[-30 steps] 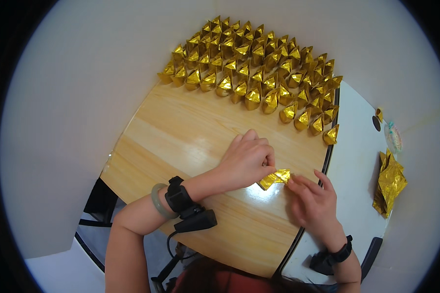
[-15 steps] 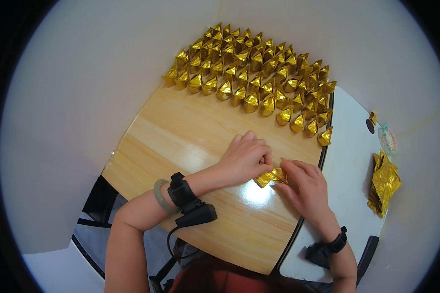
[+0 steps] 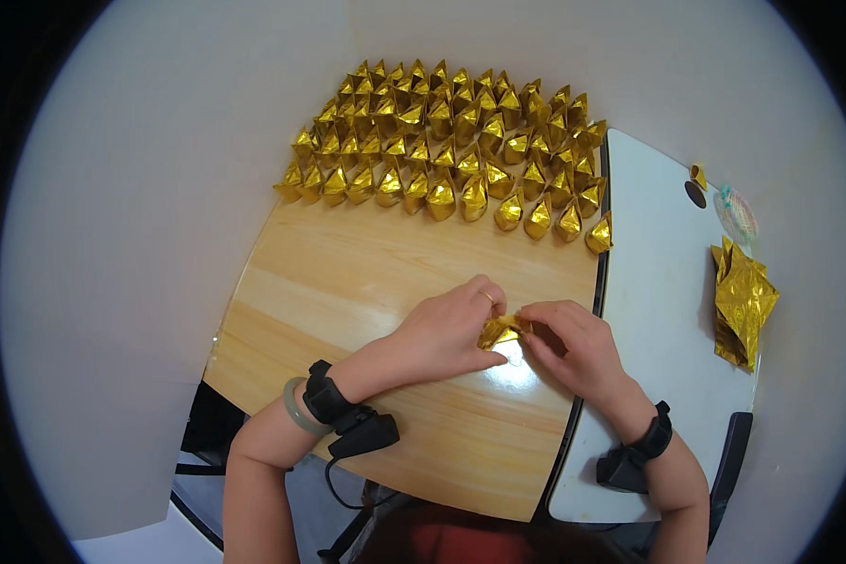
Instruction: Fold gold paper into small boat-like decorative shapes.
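Between my two hands is a small piece of folded gold foil paper (image 3: 500, 331), above the light wooden table (image 3: 348, 282). My left hand (image 3: 453, 324) pinches its left side, thumb below and fingers curled above. My right hand (image 3: 573, 346) grips the right end between thumb and fingertips. Parts of the paper are covered by my fingers. Beyond my hands stand rows of folded gold paper ingots (image 3: 440, 199) with pointed ends, packed closely across the far part of the table.
A white side table (image 3: 653, 310) adjoins on the right, past a dark edge strip. On it lie a stack of gold foil paper (image 3: 744, 305), a round patterned item (image 3: 738, 213), a dark disc (image 3: 695, 195) and a small gold piece (image 3: 697, 176). Pale walls enclose the tables.
The gold paper, flat and stretched between my hands before, now looks bent and bunched up. My left thumb has come out below it. The whole view has turned slightly.
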Available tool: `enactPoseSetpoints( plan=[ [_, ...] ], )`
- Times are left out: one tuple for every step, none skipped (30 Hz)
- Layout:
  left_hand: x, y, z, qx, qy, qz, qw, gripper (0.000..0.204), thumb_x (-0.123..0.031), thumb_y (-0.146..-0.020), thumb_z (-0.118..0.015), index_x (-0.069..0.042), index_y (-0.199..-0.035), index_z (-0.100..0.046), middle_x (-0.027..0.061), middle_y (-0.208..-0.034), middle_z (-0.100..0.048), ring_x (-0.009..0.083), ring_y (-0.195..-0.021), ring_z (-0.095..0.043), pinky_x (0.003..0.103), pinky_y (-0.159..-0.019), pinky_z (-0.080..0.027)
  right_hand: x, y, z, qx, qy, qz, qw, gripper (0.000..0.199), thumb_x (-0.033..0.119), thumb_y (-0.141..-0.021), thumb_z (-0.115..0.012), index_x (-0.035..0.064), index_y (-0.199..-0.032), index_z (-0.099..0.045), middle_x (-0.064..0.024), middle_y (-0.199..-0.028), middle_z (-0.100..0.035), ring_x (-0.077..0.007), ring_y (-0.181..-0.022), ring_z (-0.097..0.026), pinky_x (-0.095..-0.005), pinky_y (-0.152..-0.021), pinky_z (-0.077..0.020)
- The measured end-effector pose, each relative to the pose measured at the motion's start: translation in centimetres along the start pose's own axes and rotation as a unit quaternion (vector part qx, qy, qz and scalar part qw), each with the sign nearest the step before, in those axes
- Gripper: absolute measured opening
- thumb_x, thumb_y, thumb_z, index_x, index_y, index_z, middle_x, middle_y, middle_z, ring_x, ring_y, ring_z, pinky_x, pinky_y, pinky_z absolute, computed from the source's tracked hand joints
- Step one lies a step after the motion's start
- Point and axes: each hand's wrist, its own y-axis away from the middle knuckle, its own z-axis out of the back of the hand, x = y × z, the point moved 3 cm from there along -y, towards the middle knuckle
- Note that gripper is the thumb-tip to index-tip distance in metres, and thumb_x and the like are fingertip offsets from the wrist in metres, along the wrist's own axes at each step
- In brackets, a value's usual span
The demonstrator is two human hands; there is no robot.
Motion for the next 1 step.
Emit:
enactPoseSetpoints(
  plan=[
    [0.12,-0.08,-0.07,0.000,0.009,0.008,1.000,0.051,-0.027,-0.070,-0.079,-0.006,-0.103,-0.047,0.0107,-0.097,-0.051,0.0279,-0.091,-0.058,0.036,-0.076,-0.049,-0.07,0.10,-0.06,-0.001,-0.001,-0.002,1.000,0.026,0.013,-0.076,-0.072,0.0069,-0.100,-0.062,-0.0094,-0.092,-0.066,-0.0263,-0.086,-0.063,-0.0337,-0.073,-0.0518]
  ],
)
